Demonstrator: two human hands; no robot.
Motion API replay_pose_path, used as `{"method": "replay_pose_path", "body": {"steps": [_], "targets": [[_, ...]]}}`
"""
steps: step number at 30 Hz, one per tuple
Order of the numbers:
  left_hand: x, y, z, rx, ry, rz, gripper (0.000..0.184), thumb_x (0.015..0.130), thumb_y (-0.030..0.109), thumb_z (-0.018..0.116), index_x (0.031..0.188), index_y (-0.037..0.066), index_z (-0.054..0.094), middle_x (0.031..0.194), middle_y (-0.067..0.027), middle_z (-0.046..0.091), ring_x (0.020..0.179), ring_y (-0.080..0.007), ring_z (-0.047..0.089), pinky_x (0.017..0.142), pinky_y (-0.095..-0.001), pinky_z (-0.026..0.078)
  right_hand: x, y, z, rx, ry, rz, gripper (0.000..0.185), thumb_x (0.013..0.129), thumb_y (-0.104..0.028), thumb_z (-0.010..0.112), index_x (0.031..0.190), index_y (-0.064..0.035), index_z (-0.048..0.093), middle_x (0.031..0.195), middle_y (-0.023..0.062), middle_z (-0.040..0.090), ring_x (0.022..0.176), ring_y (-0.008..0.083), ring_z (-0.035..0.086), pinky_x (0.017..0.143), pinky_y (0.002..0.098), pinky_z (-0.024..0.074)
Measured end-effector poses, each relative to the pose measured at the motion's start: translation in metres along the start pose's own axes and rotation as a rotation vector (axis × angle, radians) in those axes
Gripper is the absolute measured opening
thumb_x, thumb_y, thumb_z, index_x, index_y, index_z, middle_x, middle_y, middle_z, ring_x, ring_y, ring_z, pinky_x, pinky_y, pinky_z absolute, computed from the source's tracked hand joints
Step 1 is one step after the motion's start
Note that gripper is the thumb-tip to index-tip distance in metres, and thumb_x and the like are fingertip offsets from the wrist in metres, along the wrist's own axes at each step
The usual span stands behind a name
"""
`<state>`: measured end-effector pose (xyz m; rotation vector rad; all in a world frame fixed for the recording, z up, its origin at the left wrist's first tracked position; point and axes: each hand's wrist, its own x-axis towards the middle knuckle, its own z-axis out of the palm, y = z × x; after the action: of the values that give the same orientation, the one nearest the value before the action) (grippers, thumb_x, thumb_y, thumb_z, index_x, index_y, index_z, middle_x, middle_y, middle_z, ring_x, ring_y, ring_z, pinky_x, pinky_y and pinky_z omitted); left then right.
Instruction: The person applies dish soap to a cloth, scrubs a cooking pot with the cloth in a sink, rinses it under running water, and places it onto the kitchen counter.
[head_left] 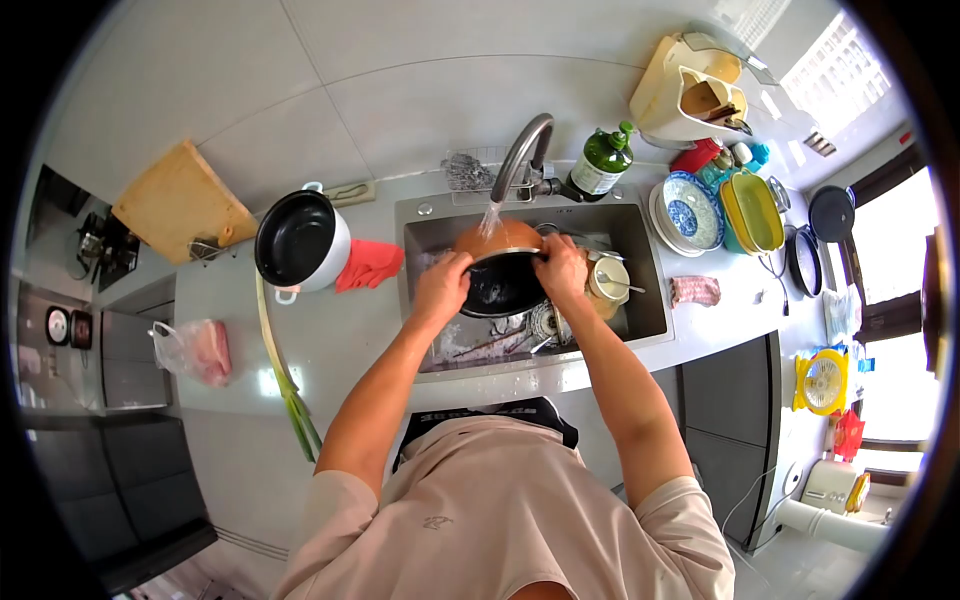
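Note:
Over the sink (650,265), a pot (500,285) with a black inside and an orange-brown outside is tilted so its opening faces me. My left hand (445,283) grips its left rim, fingers closed. On the opposite side, my right hand (562,268) is closed on the right rim. Water from the curved faucet (525,150) runs onto the pot's outer wall. Below and right of the pot, a small bowl (608,278) with a spoon, and other dishes, lie in the sink, partly hidden.
Left of the sink are a white pot (300,240), a red cloth (370,265), a green onion (285,380) and a bagged item (205,350). A green bottle (603,158) stands behind. To the right are stacked bowls (688,212), baking dishes (755,212) and a folded cloth (695,290).

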<state>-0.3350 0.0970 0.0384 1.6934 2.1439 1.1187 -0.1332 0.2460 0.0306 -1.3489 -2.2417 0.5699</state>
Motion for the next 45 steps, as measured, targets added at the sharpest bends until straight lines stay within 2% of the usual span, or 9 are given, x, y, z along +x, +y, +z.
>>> {"method": "replay_pose_path", "body": {"steps": [2, 6, 13, 17, 21, 24, 32, 39, 45], "targets": [[0.007, 0.012, 0.008, 0.157, -0.092, 0.116, 0.017, 0.086, 0.01, 0.072, 0.1, 0.011, 0.061, 0.092, -0.0091, 0.063, 0.086, -0.0361, 0.066, 0.073, -0.0507, 0.053, 0.001, -0.02, -0.012, -0.112, -0.165, -0.051, 0.021, 0.081, -0.007, 0.067, 0.103, -0.0107, 0.067, 0.11, 0.0174, 0.068, 0.099, 0.0454, 0.068, 0.085, 0.0545, 0.0542], [0.009, 0.019, 0.003, 0.089, 0.022, 0.075, 0.022, 0.085, 0.012, 0.075, 0.102, 0.013, 0.061, 0.092, -0.0088, 0.063, 0.086, -0.0357, 0.067, 0.071, -0.0505, 0.053, 0.001, 0.002, 0.01, -0.015, -0.063, 0.081, 0.013, 0.081, -0.012, 0.073, 0.088, -0.0062, 0.064, 0.098, 0.0185, 0.071, 0.094, 0.0435, 0.068, 0.079, 0.0525, 0.0532], [-0.019, -0.026, 0.012, -0.022, 0.176, -0.237, 0.014, 0.084, 0.007, 0.071, 0.09, 0.005, 0.058, 0.084, -0.0129, 0.063, 0.084, -0.0402, 0.064, 0.072, -0.0519, 0.05, -0.01, 0.028, 0.02, 0.206, -0.171, 0.408, 0.024, 0.081, -0.022, 0.078, 0.092, -0.0049, 0.064, 0.102, 0.0198, 0.074, 0.096, 0.0428, 0.069, 0.084, 0.0526, 0.0534], [-0.006, 0.001, -0.002, 0.084, 0.156, -0.056, 0.015, 0.084, 0.007, 0.07, 0.092, 0.006, 0.058, 0.088, -0.0119, 0.063, 0.085, -0.0382, 0.064, 0.072, -0.0513, 0.05, -0.005, -0.01, 0.006, 0.055, 0.006, 0.323, 0.025, 0.08, -0.02, 0.077, 0.097, -0.0068, 0.064, 0.097, 0.0202, 0.074, 0.095, 0.0442, 0.071, 0.083, 0.0537, 0.0554], [0.007, 0.023, -0.008, 0.212, 0.054, 0.084, 0.017, 0.084, 0.01, 0.073, 0.088, 0.007, 0.057, 0.087, -0.0079, 0.061, 0.088, -0.0345, 0.065, 0.071, -0.0499, 0.049, 0.005, -0.021, 0.001, -0.075, -0.07, -0.067, 0.02, 0.078, -0.014, 0.073, 0.096, -0.0103, 0.066, 0.098, 0.0153, 0.073, 0.095, 0.0426, 0.071, 0.081, 0.0541, 0.0558], [0.013, 0.021, -0.006, 0.14, 0.198, 0.034, 0.022, 0.083, 0.012, 0.078, 0.088, 0.008, 0.057, 0.086, -0.0076, 0.06, 0.084, -0.0336, 0.062, 0.071, -0.0484, 0.049, 0.013, -0.023, 0.002, -0.072, -0.178, 0.237, 0.02, 0.079, -0.017, 0.073, 0.098, -0.0114, 0.068, 0.102, 0.017, 0.075, 0.1, 0.0418, 0.071, 0.085, 0.0521, 0.0564], [-0.015, -0.047, 0.02, -0.011, 0.296, -0.22, 0.03, 0.082, 0.014, 0.082, 0.088, 0.002, 0.055, 0.08, -0.0172, 0.055, 0.079, -0.0403, 0.056, 0.07, -0.0504, 0.045, 0.013, 0.006, 0.006, 0.099, -0.174, 0.451, 0.028, 0.079, -0.024, 0.076, 0.101, -0.007, 0.073, 0.101, 0.0206, 0.075, 0.102, 0.0409, 0.071, 0.09, 0.0484, 0.0554], [-0.02, -0.014, 0.006, -0.082, 0.162, -0.271, 0.023, 0.082, 0.009, 0.075, 0.097, 0.002, 0.059, 0.098, -0.0183, 0.063, 0.087, -0.0415, 0.063, 0.074, -0.0482, 0.05, 0.026, -0.029, -0.012, -0.044, -0.142, 0.285, 0.031, 0.088, -0.027, 0.075, 0.111, -0.0095, 0.065, 0.106, 0.0181, 0.074, 0.103, 0.0423, 0.07, 0.088, 0.0509, 0.0558], [-0.011, 0.017, 0.013, -0.094, 0.014, -0.295, 0.022, 0.077, 0.01, 0.073, 0.094, 0.003, 0.061, 0.091, -0.0162, 0.065, 0.083, -0.0394, 0.065, 0.071, -0.0477, 0.05, 0.025, -0.05, 0.023, -0.336, 0.126, -0.638, 0.01, 0.09, -0.013, 0.062, 0.101, -0.0124, 0.062, 0.094, 0.0082, 0.068, 0.097, 0.0327, 0.068, 0.084, 0.0466, 0.0546]]}}
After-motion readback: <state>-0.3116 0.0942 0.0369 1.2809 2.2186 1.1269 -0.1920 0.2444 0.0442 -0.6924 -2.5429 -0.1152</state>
